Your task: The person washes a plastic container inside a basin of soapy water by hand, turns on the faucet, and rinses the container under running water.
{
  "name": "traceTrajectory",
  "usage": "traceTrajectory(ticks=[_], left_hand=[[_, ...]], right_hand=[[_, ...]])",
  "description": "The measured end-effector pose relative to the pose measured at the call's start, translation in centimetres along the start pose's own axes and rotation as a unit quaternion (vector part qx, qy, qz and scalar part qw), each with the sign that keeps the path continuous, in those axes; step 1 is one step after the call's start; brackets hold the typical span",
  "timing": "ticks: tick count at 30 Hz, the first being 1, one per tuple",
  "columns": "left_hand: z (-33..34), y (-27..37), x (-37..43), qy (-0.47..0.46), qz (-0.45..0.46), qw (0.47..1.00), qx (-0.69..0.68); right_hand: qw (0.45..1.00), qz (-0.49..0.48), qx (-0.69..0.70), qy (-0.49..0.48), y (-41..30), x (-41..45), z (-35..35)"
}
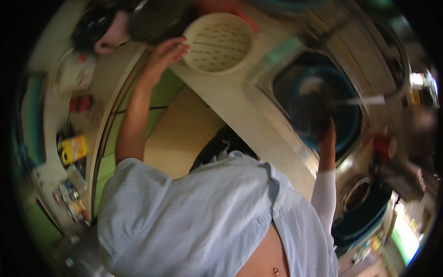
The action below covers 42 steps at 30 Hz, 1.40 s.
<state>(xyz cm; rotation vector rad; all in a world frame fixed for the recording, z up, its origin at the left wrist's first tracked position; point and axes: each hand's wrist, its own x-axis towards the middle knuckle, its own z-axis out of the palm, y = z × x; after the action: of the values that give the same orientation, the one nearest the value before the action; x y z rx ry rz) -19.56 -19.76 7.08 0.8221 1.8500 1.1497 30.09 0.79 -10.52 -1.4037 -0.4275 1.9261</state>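
Observation:
My left hand (169, 52) is at the left rim of a round, off-white plastic colander (219, 43) with slotted holes. Its fingertips meet the rim, but blur hides whether they grip it. The colander is by the counter (221, 97) beyond the inner corner. Over on the right, my right hand (327, 133) reaches into the metal sink (282, 78). A dark object (313, 109), too blurred to identify, is in that hand. Below it, a blue plastic basin (356, 100) sits in the sink, with something pale inside.
A faucet (403, 59) arches over the sink's right side. Near it is a red cup (384, 147); a blue tub (367, 216) stands closer to me. Along the left counter are a white container (76, 72) and a yellow jug (73, 149). A dark pan (155, 19) lies behind my left hand.

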Motion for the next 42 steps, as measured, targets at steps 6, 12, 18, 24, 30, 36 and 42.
traceTrajectory(ticks=[6, 12, 18, 24, 30, 36, 42], left_hand=[[-4.9, -12.2, -10.8, 0.257, -0.131, 0.957, 0.014], [-11.5, -20.4, -21.1, 0.481, -0.194, 0.852, 0.075], [-23.2, -25.9, -24.0, 0.634, -0.228, 0.711, 0.200], [-31.2, -27.5, -20.3, 0.616, -0.230, 0.683, 0.318], [-37.5, -33.2, -17.6, 0.639, -0.080, 0.661, 0.384], [-48.0, -31.4, -21.0, 0.694, 0.040, 0.711, -0.101], [-49.6, -27.6, -23.6, 0.633, 0.086, 0.719, -0.275]], right_hand=[[0.996, -0.006, -0.045, -0.078, -0.3, 0.4, -1.8], [0.993, -0.001, -0.079, -0.090, -1.0, -0.5, -2.2], [0.982, -0.068, -0.176, -0.017, -1.9, -4.9, -0.5], [0.877, -0.271, -0.395, 0.037, -1.2, -10.3, -5.2], [0.888, -0.191, -0.343, 0.240, -2.4, -14.9, -9.3], [0.874, -0.222, -0.383, 0.201, 0.6, -17.4, -6.0], [0.864, -0.236, -0.410, 0.170, 1.7, -17.8, -4.7]])
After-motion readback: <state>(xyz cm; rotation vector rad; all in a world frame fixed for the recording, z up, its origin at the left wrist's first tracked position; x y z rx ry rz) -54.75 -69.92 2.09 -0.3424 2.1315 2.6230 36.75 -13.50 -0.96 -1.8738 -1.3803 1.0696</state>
